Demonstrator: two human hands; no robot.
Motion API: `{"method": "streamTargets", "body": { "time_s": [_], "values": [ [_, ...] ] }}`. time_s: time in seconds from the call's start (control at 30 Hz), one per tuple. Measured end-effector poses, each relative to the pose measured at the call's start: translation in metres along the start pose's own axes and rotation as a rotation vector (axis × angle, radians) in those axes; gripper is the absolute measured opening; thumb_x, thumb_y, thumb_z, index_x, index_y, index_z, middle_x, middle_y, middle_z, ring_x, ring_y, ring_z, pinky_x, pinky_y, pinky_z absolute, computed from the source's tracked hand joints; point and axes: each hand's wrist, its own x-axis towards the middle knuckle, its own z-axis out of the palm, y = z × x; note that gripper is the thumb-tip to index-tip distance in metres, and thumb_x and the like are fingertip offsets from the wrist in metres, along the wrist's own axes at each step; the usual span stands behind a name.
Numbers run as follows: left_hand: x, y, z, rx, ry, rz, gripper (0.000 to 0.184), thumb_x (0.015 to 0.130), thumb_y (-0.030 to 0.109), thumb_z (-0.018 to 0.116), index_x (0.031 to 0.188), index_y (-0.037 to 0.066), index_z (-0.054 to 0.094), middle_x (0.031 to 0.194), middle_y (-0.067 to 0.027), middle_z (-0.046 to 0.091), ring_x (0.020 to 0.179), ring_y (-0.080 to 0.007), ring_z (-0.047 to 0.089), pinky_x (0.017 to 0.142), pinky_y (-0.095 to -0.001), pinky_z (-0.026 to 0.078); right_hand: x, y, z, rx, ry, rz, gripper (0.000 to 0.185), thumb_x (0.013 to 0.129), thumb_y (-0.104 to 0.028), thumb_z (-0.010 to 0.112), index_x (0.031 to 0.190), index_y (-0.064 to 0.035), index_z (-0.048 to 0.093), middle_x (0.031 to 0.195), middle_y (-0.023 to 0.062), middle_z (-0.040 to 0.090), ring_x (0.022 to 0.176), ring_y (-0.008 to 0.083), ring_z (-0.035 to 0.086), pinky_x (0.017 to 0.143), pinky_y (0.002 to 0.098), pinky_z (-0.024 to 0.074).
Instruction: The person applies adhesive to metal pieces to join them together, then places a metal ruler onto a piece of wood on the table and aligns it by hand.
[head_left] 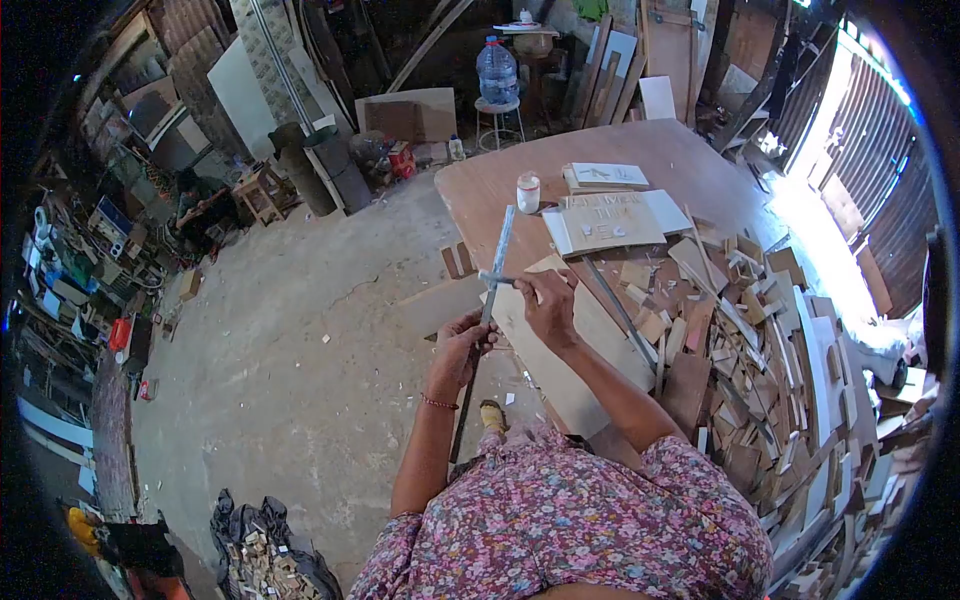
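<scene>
My left hand is closed round a long thin dark strip, which stands tilted before my body. The strip's upper part looks whitish. Higher up, my right hand pinches a short thin stick that lies across the strip and touches it. Beyond my hands, a white bottle stands on the wooden table, beside a board with raised lettering. A pale board lies below my right hand.
Wood offcuts are heaped at the right. A water jug stands on a stool at the back. Another person sits at the far left. A dark bag of wood scraps lies on the floor at the lower left.
</scene>
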Motion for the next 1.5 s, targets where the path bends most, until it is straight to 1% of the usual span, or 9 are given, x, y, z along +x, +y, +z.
{"method": "streamTargets", "body": {
  "time_s": [0.03, 0.1, 0.13, 0.37, 0.57, 0.67, 0.73, 0.93, 1.5],
  "values": [
    [0.0, 0.0, -0.001, 0.01, 0.012, 0.004, 0.026, 0.077, 0.002, 0.049, 0.102, -0.006, 0.049, 0.076, -0.0061, 0.056, 0.058, -0.0091, 0.05, 0.051, -0.0176, 0.042, 0.002, 0.003, 0.003, 0.002, -0.002, -0.001, 0.009, 0.072, -0.008, 0.056, 0.079, -0.0101, 0.061, 0.072, 0.0011, 0.06, 0.069, 0.0152, 0.054, 0.08, 0.035, 0.0299],
    [-0.001, 0.002, 0.0, 0.035, 0.001, 0.005, 0.025, 0.077, 0.002, 0.049, 0.101, -0.006, 0.05, 0.076, -0.0062, 0.056, 0.058, -0.009, 0.051, 0.051, -0.0175, 0.042, 0.006, 0.015, 0.015, 0.509, -0.125, 0.48, 0.009, 0.075, -0.01, 0.055, 0.077, -0.0042, 0.061, 0.065, 0.0043, 0.06, 0.057, 0.0139, 0.054, 0.063, 0.0278, 0.0404],
    [-0.002, 0.003, 0.0, 0.06, -0.013, 0.008, 0.024, 0.077, 0.002, 0.049, 0.099, -0.006, 0.05, 0.076, -0.0062, 0.056, 0.058, -0.0088, 0.051, 0.05, -0.0174, 0.041, 0.004, 0.02, 0.021, 0.607, -0.122, 0.524, 0.013, 0.075, -0.011, 0.055, 0.074, 0.0003, 0.061, 0.061, 0.0055, 0.06, 0.053, 0.0103, 0.053, 0.051, 0.0244, 0.0416],
    [0.0, 0.003, -0.013, 0.036, 0.003, 0.067, 0.018, 0.076, 0.001, 0.049, 0.092, -0.006, 0.052, 0.074, -0.0078, 0.059, 0.056, -0.0081, 0.051, 0.049, -0.0167, 0.041, -0.007, 0.045, 0.018, 0.652, -0.269, 0.71, 0.013, 0.076, -0.009, 0.055, 0.081, 0.0004, 0.062, 0.066, 0.0038, 0.058, 0.061, 0.0079, 0.052, 0.062, 0.0202, 0.0396],
    [0.001, 0.008, -0.01, 0.081, 0.006, 0.081, 0.015, 0.077, 0.001, 0.049, 0.09, -0.006, 0.053, 0.074, -0.0071, 0.058, 0.056, -0.0077, 0.051, 0.05, -0.0166, 0.041, 0.004, 0.032, 0.01, 0.625, -0.028, 0.605, 0.012, 0.072, -0.012, 0.06, 0.078, -0.0011, 0.062, 0.063, 0.0048, 0.06, 0.055, 0.0118, 0.054, 0.053, 0.0255, 0.0393],
    [-0.002, 0.009, -0.005, 0.026, 0.01, 0.024, 0.014, 0.078, 0.002, 0.049, 0.089, -0.005, 0.053, 0.074, -0.0068, 0.057, 0.057, -0.0078, 0.051, 0.05, -0.0167, 0.041, 0.007, 0.021, 0.007, 0.199, 0.003, 0.36, 0.011, 0.068, -0.011, 0.062, 0.078, -0.0064, 0.061, 0.068, 0.0033, 0.06, 0.063, 0.0156, 0.055, 0.066, 0.0291, 0.0376],
    [-0.001, 0.007, -0.006, -0.029, -0.021, 0.007, 0.013, 0.078, 0.002, 0.049, 0.089, -0.005, 0.053, 0.075, -0.0065, 0.057, 0.057, -0.0079, 0.051, 0.049, -0.0163, 0.041, 0.009, 0.012, 0.005, -0.113, 0.12, -0.002, 0.011, 0.068, -0.009, 0.062, 0.078, -0.011, 0.062, 0.071, 0.0011, 0.059, 0.069, 0.0133, 0.053, 0.077, 0.0301, 0.0329],
    [-0.003, 0.005, -0.009, -0.036, -0.008, 0.025, 0.015, 0.077, 0.003, 0.049, 0.089, -0.006, 0.051, 0.075, -0.0064, 0.057, 0.055, -0.0087, 0.051, 0.048, -0.0171, 0.041, -0.012, 0.002, 0.005, -0.132, -0.046, -0.279, 0.013, 0.065, -0.005, 0.059, 0.076, -0.0132, 0.062, 0.083, -0.0007, 0.054, 0.08, 0.0137, 0.05, 0.084, 0.0394, 0.0238],
    [-0.002, 0.003, -0.005, -0.019, -0.011, 0.012, 0.018, 0.077, 0.002, 0.049, 0.092, -0.007, 0.05, 0.078, -0.0087, 0.057, 0.057, -0.0099, 0.051, 0.049, -0.0178, 0.041, -0.008, 0.002, 0.001, -0.044, -0.056, -0.31, 0.016, 0.061, -0.007, 0.063, 0.076, -0.0119, 0.061, 0.083, 0.0004, 0.055, 0.079, 0.0162, 0.05, 0.082, 0.0385, 0.0266]
  ]
}}
